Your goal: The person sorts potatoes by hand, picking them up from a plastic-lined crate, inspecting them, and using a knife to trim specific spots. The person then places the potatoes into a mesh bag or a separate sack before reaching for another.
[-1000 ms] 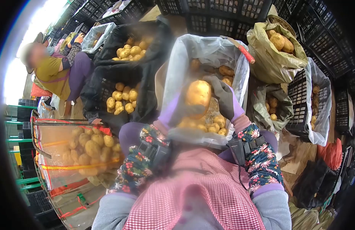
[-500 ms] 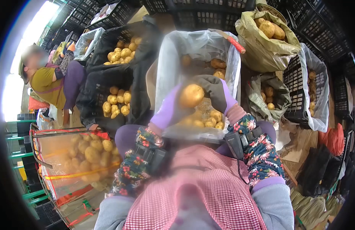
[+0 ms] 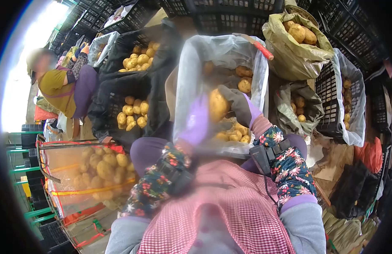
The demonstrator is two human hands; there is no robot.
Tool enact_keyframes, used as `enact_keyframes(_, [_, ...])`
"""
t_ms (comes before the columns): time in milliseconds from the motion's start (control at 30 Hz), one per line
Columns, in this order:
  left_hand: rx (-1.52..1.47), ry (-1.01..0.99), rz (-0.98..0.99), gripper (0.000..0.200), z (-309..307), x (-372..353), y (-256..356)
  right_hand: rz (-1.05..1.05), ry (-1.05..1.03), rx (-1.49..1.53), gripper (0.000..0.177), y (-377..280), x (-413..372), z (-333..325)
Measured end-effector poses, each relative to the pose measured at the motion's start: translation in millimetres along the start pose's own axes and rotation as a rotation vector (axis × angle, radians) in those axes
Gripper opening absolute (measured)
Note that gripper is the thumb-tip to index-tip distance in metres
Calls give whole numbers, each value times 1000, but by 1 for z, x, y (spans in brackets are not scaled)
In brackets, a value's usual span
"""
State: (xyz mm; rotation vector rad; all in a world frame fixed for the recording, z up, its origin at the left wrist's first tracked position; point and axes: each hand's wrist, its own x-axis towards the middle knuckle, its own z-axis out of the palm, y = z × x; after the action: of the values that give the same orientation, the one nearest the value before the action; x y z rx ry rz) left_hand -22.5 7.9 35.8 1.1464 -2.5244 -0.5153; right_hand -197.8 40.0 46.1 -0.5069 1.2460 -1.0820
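A large potato (image 3: 218, 104) is up in front of me, over the crate lined with clear plastic (image 3: 189, 57). My right hand (image 3: 239, 105), in a grey-palmed purple glove, is closed on its right side. My left hand (image 3: 196, 120), in the same kind of glove, is close by on the potato's left. Motion smears its fingers, so I cannot make out their grip. Below the hands lie several smaller potatoes (image 3: 235, 135) in the crate. More potatoes (image 3: 244, 85) rest at its far right side.
A red-handled knife (image 3: 263, 50) lies across the crate's far right corner. On the left stand black-lined crates of potatoes (image 3: 135, 111) and a clear bag of potatoes (image 3: 105, 169). To the right are an olive sack (image 3: 291, 59) and another lined crate (image 3: 352, 122). A person (image 3: 60, 86) sits far left.
My left hand has moved slightly right and turned, becoming more blurred. The held potato has shifted a little to the right and now looks more upright. My right hand stays on it.
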Motion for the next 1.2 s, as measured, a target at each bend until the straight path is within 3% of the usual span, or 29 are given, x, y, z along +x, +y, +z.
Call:
enact_keyframes(67, [52, -110, -144, 107, -4, 5, 12, -30, -13, -19, 48, 9, 4, -4])
enact_keyframes(100, [-9, -68, -152, 100, -4, 8, 14, -71, -12, -39, 45, 10, 3, -9])
enact_keyframes(200, [-542, -135, -139, 89, -1, 15, -7, -116, 3, -79, 40, 5, 5, -16])
enact_keyframes(300, [-851, -65, -87, 74, -2, 11, -14, -38, 38, -97, 36, -1, 6, -10])
enact_keyframes(467, [-1523, -207, -389, 56, -8, -8, -17, -140, 54, -172, 38, 6, 21, -17])
enact_keyframes(567, [-1808, -330, -449, 64, 2, -14, -28, -539, 4, -159, 48, 10, 15, 2])
enact_keyframes(633, [-1866, -356, -443, 71, 1, -15, -24, -556, -48, -393, 50, 9, 10, 8])
enact_keyframes(700, [-1841, -308, -457, 72, 2, -18, -13, -465, -31, -353, 47, 16, 16, 4])
enact_keyframes(800, [-1933, -394, -566, 73, 0, -15, -7, -234, 23, -174, 40, 15, 28, -16])
enact_keyframes(900, [-2288, -627, -421, 69, -10, -8, 2, -344, 99, -197, 41, 2, 15, -8])
enact_keyframes(933, [-2243, -523, -524, 71, -11, -8, 0, -396, 115, -245, 41, -3, 7, -1])
enact_keyframes(967, [-2194, -419, -626, 73, -11, -10, -3, -721, 16, -367, 42, 8, 11, 1])
enact_keyframes(1000, [-2140, -317, -728, 75, -9, -12, -6, -741, -18, -501, 44, 14, 14, -1])
enact_keyframes(1067, [-1173, -285, -169, 76, 16, -15, -29, -862, -24, -605, 38, 19, 15, -3])
enact_keyframes(1133, [-1257, -384, -137, 77, 25, -20, -32, -1079, 38, -562, 26, 17, 18, 2])
enact_keyframes(1200, [-2388, -573, -638, 77, 11, -16, -23, -961, 327, -879, 17, 12, 34, -18])
